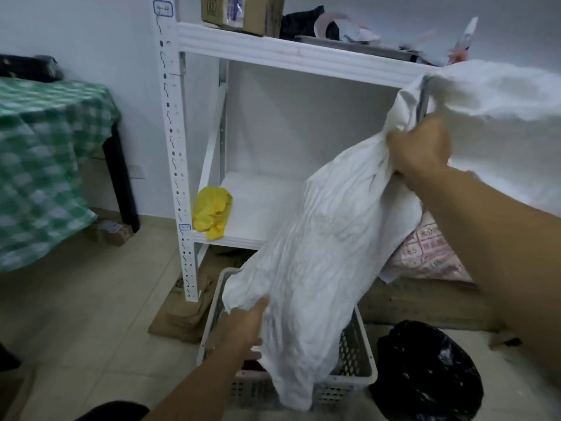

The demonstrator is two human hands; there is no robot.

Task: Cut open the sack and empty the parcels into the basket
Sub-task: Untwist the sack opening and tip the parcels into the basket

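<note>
A crumpled white woven sack hangs slanted over a pale perforated plastic basket on the floor. My right hand grips the bunched upper part of the sack, high at the right. My left hand holds the sack's lower left edge just above the basket. The sack's bottom end droops over the basket's front rim. Something dark red shows inside the basket under my left hand; the rest of the basket's inside is hidden by the sack.
A white metal shelf unit stands behind the basket, with a yellow bag on its low shelf and boxes on top. A black plastic bag lies right of the basket. A printed pink sack and flat cardboard lie behind. A green-checked table stands left.
</note>
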